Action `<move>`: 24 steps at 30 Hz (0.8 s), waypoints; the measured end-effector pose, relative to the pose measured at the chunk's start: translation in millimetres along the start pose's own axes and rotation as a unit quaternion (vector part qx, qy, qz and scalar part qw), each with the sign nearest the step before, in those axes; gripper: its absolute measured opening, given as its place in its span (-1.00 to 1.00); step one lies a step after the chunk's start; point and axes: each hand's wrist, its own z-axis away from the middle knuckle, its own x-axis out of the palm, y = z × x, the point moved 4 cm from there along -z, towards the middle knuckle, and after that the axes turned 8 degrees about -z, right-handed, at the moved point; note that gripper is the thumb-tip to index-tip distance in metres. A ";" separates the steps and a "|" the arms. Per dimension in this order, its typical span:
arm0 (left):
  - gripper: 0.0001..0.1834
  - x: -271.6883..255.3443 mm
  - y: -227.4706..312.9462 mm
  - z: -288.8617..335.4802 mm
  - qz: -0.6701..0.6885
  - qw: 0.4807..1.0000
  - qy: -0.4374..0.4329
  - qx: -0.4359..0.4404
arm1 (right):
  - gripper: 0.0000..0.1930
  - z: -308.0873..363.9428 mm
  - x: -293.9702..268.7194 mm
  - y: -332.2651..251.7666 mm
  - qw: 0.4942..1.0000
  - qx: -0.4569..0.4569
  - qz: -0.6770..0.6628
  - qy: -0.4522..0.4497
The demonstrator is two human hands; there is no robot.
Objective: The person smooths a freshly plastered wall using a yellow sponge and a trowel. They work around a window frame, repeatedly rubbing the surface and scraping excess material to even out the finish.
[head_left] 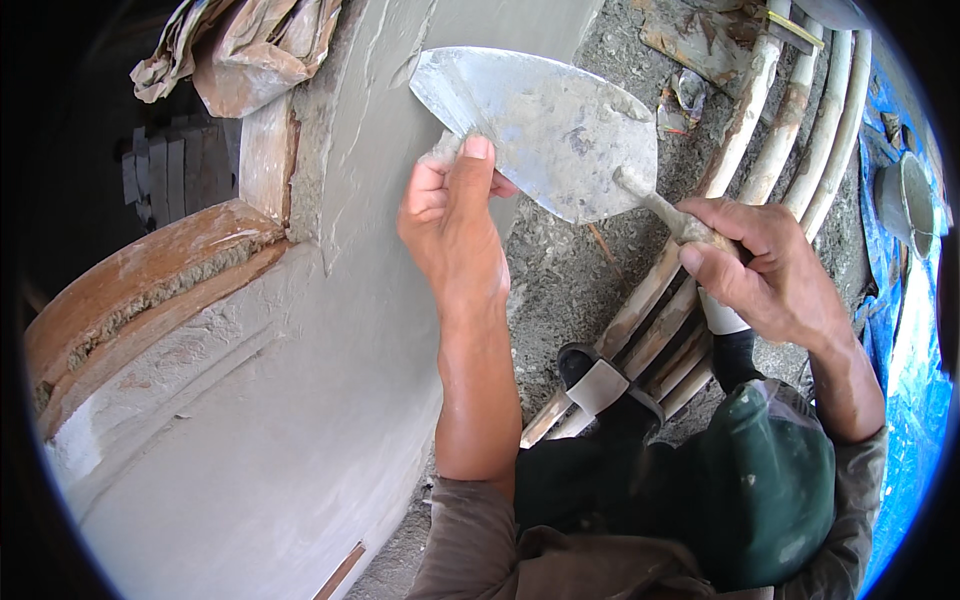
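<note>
My right hand (pixel 755 260) is closed round the mortar-caked handle of a wide pointing trowel (pixel 570 135). Its broad metal blade reaches to the left, in front of the plastered wall, and is smeared with grey mortar. At the blade's lower left edge my left hand (pixel 455 220) is pinched, thumb up, with a small grey lump (pixel 443 148) at its fingertips. Whether that lump is mortar or a small tool I cannot tell. Smooth wet grey plaster (pixel 370 280) covers the wall beside my left forearm.
Left of the plaster is a wooden window frame (pixel 180 260), with crumpled brown paper (pixel 265 60) above it. Long mud-stained poles (pixel 780 140) lie over the rough ground, under my shod foot (pixel 600 390). A blue tarp (pixel 915 400) and a round container (pixel 905 205) are at the right.
</note>
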 end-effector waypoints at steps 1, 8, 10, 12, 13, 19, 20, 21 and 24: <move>-0.87 -1.8 0.0 1.3 -0.001 1.000 0.004 -0.003 | -0.61 0.4 1.0 0.1 1.000 0.000 -0.007 -0.001; -0.88 -6.1 -0.7 8.1 -0.001 1.000 0.009 -0.008 | -0.62 5.4 6.3 0.1 1.000 -0.007 -0.002 0.001; -0.88 -7.3 0.2 11.3 0.002 1.000 0.015 -0.008 | -0.60 6.4 7.4 0.5 1.000 0.009 -0.005 -0.006; -0.87 -10.1 -1.6 14.1 0.004 1.000 0.021 -0.007 | -0.56 6.2 8.4 -0.5 0.998 0.056 -0.019 -0.023; -0.87 -11.8 -2.9 15.5 0.005 1.000 0.024 -0.006 | -0.56 6.0 9.1 -1.2 0.999 0.040 -0.013 -0.028; -0.85 -20.9 -6.1 24.2 0.009 0.999 0.051 -0.006 | -0.61 8.0 13.5 2.1 0.999 -0.029 0.011 -0.028; -0.85 -22.5 -7.0 25.1 0.010 0.999 0.050 -0.005 | -0.64 8.2 14.7 0.6 0.999 -0.038 0.004 -0.020; -0.85 -24.7 -8.5 25.8 0.010 0.999 0.050 -0.004 | -0.67 8.2 15.1 -0.7 0.999 -0.046 -0.003 -0.012; -0.85 -26.5 -8.3 28.6 0.014 0.998 0.054 -0.005 | -0.66 7.1 16.4 -1.1 0.998 -0.055 -0.006 -0.021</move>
